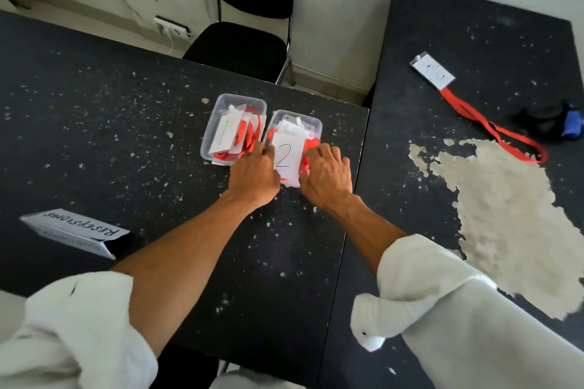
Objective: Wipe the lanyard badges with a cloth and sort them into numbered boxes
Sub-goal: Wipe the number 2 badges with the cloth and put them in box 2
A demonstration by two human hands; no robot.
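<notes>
1. Where the left worktop (94, 104) ends beside a second worktop (474, 25), two clear plastic boxes sit touching. The left box (207, 136) shows a white card handwritten "1" (226, 133). The right box (317, 127) shows a card handwritten "2" (286, 153). Both boxes hold white badges and red straps.
2. A folded paper sign (76, 230) near the left edge reads roughly "RESEPSIONIS", upside down.
3. Both forearms reach forward from rolled white sleeves, palms down, meeting at the right box.
4. The left hand (252, 180) has its fingers together and bent onto the left edge of the "2" card. I cannot tell whether they pinch it.
5. The right hand (327, 178) curls its fingers down into the bunched red strap (311, 144) at that box's right side, gripping it.
6. One more badge (432, 70) lies on the second worktop, well apart, its red lanyard (493, 128) trailing past a dark cloth (543, 120).
</notes>
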